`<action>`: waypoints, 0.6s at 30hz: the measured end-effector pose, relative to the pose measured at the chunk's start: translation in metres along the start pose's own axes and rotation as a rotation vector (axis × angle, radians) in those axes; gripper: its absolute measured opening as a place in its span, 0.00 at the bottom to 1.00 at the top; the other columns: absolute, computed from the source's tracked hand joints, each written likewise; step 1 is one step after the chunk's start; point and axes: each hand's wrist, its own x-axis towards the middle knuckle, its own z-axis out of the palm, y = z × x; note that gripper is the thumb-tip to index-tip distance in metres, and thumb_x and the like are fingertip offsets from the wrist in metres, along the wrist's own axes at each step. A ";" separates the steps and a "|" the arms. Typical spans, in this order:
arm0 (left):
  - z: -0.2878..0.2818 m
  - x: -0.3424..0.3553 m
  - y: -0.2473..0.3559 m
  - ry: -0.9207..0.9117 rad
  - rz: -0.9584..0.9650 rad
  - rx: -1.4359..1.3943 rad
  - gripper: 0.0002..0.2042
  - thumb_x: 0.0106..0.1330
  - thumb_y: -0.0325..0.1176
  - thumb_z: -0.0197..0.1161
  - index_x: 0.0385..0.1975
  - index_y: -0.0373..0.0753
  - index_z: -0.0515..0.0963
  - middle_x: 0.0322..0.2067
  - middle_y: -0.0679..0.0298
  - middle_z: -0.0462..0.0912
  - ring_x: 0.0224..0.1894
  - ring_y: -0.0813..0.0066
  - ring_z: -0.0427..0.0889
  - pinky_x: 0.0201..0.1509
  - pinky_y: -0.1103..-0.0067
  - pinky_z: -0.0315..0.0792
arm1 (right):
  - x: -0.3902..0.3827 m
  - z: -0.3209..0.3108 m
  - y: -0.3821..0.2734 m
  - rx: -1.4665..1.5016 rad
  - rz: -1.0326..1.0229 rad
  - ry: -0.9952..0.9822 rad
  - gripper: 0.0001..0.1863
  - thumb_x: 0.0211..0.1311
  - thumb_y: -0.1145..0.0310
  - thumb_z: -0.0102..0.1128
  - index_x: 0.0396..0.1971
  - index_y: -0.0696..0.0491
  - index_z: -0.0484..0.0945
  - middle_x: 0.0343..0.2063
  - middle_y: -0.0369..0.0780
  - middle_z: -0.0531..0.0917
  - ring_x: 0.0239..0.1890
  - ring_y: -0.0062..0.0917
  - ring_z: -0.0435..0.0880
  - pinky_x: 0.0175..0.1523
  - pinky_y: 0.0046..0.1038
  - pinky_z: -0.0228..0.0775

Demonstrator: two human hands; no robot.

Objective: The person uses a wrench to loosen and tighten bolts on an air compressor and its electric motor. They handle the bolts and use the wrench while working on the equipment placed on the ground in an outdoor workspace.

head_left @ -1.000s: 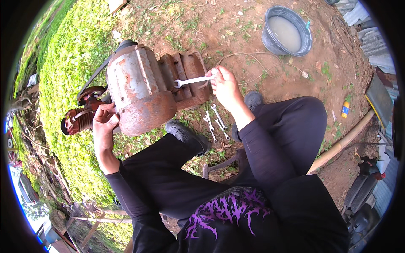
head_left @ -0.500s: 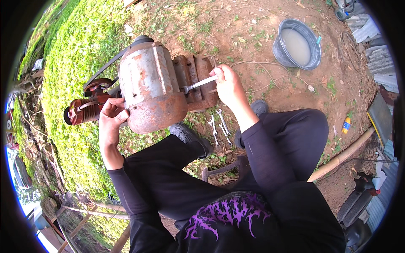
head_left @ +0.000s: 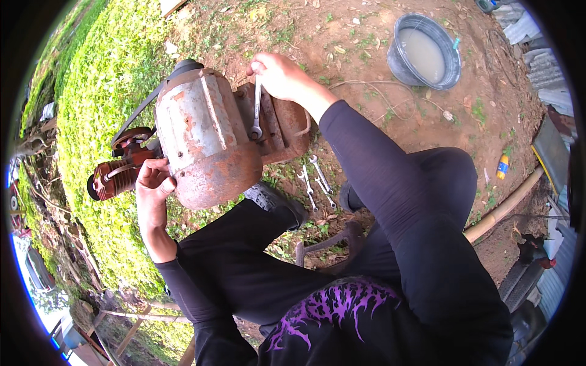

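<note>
A rusty, grey-painted electric motor (head_left: pixel 198 125) stands in front of me, mounted on a rusty metal base (head_left: pixel 284 131). My right hand (head_left: pixel 285 78) is closed round the far end of a combination wrench (head_left: pixel 257 107). The wrench's lower end sits beside the motor's right flank, against the base; the fastener there is too small to make out. At the motor's left edge, my left hand (head_left: pixel 152 189) has its fingers curled and its thumb close to the shell, gripping there. Its fingertips are partly hidden. A red finned compressor head (head_left: pixel 116 177) and a belt (head_left: pixel 137 113) lie just beyond it.
Several wrenches (head_left: pixel 317 183) lie on the ground between my feet. A dark bucket (head_left: pixel 390 58) of cloudy water stands at the far right, near a loose cord (head_left: pixel 381 91). A yellow bottle (head_left: pixel 502 166) and a bamboo pole (head_left: pixel 503 210) are at the right.
My right hand has swung the wrench's held end away from me and to the left; the wrench now points nearly straight up the picture. My left hand stays at the motor's edge.
</note>
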 end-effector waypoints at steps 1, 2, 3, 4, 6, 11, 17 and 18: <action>-0.001 -0.002 -0.002 0.008 -0.001 0.004 0.26 0.50 0.35 0.83 0.47 0.40 0.77 0.36 0.71 0.79 0.38 0.84 0.78 0.45 0.84 0.71 | -0.012 -0.004 0.012 0.032 -0.025 0.068 0.15 0.78 0.62 0.46 0.45 0.57 0.77 0.32 0.42 0.82 0.34 0.30 0.80 0.44 0.33 0.73; -0.004 -0.003 -0.003 0.016 0.001 0.010 0.26 0.50 0.35 0.83 0.47 0.40 0.77 0.36 0.71 0.79 0.38 0.84 0.77 0.44 0.84 0.71 | -0.031 -0.002 0.018 0.086 0.005 0.170 0.14 0.78 0.63 0.46 0.43 0.57 0.77 0.31 0.40 0.80 0.32 0.26 0.78 0.42 0.32 0.72; -0.005 -0.002 -0.004 0.018 0.006 0.014 0.26 0.50 0.35 0.83 0.47 0.40 0.77 0.36 0.72 0.79 0.38 0.84 0.77 0.44 0.84 0.71 | -0.050 0.003 0.023 0.136 0.035 0.277 0.13 0.78 0.63 0.46 0.41 0.56 0.76 0.30 0.38 0.78 0.30 0.23 0.76 0.40 0.31 0.72; -0.002 0.000 -0.004 0.023 0.033 0.006 0.26 0.50 0.35 0.83 0.47 0.40 0.78 0.36 0.72 0.79 0.37 0.85 0.77 0.44 0.85 0.71 | -0.060 0.014 0.038 0.249 0.059 0.389 0.13 0.78 0.64 0.46 0.39 0.56 0.76 0.28 0.37 0.77 0.30 0.22 0.75 0.38 0.30 0.71; 0.000 0.001 0.000 -0.008 0.015 0.004 0.25 0.50 0.35 0.83 0.47 0.40 0.78 0.36 0.72 0.80 0.37 0.84 0.77 0.44 0.85 0.71 | -0.078 0.024 0.045 0.341 0.095 0.544 0.13 0.79 0.64 0.46 0.36 0.55 0.75 0.26 0.36 0.75 0.29 0.20 0.73 0.37 0.28 0.69; 0.004 0.002 0.000 -0.003 0.017 -0.011 0.24 0.52 0.33 0.81 0.47 0.39 0.78 0.36 0.71 0.80 0.37 0.83 0.78 0.45 0.83 0.72 | -0.068 -0.007 0.042 0.098 0.081 0.720 0.13 0.75 0.66 0.45 0.35 0.56 0.77 0.27 0.44 0.82 0.29 0.34 0.81 0.37 0.36 0.71; -0.002 0.002 0.000 -0.030 0.030 -0.020 0.24 0.51 0.33 0.82 0.46 0.39 0.79 0.37 0.71 0.80 0.40 0.82 0.80 0.46 0.82 0.73 | -0.039 -0.047 0.024 0.161 0.248 0.806 0.16 0.77 0.63 0.42 0.35 0.57 0.77 0.28 0.42 0.81 0.31 0.30 0.81 0.39 0.35 0.71; -0.001 0.002 0.001 -0.030 0.026 -0.023 0.24 0.50 0.34 0.82 0.46 0.39 0.78 0.37 0.71 0.80 0.40 0.82 0.80 0.46 0.82 0.73 | -0.032 -0.038 0.018 0.182 0.253 0.784 0.16 0.77 0.64 0.42 0.36 0.57 0.77 0.29 0.43 0.82 0.32 0.32 0.82 0.40 0.36 0.71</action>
